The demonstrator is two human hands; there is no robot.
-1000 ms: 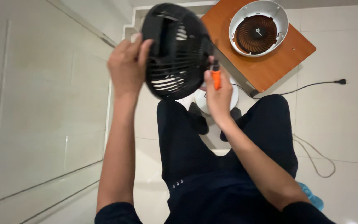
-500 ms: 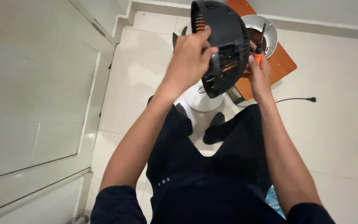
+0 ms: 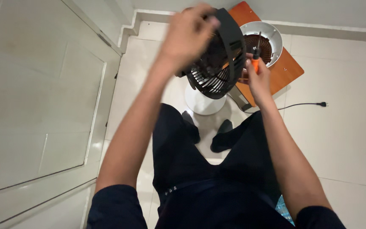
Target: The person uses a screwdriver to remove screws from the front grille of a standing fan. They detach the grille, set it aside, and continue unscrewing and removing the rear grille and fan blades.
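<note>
The person stands over the floor with both arms stretched forward and down. The left hand point(image 3: 190, 33) is raised high, its back turned up, blurred, fingers curled over the top rim of a black fan grille point(image 3: 217, 63), gripping it. The grille hangs tilted from that hand, its slatted bowl opening toward the person, above a white round base point(image 3: 204, 104) on the tiles.

The right hand point(image 3: 257, 78) sits just beside the grille's right edge, wrist straight, fingers wrapped tight around the orange handle of a screwdriver point(image 3: 255, 57). The tool's dark shaft points up and away, close against the grille's rim; whether the tip touches it I cannot tell.

Behind the hands, a small wooden table point(image 3: 291, 68) carries a white fan housing point(image 3: 274, 36) with a brown grille inside. A black cord with a plug point(image 3: 320, 103) trails across the floor to the right. The feet are planted on either side of the base.
</note>
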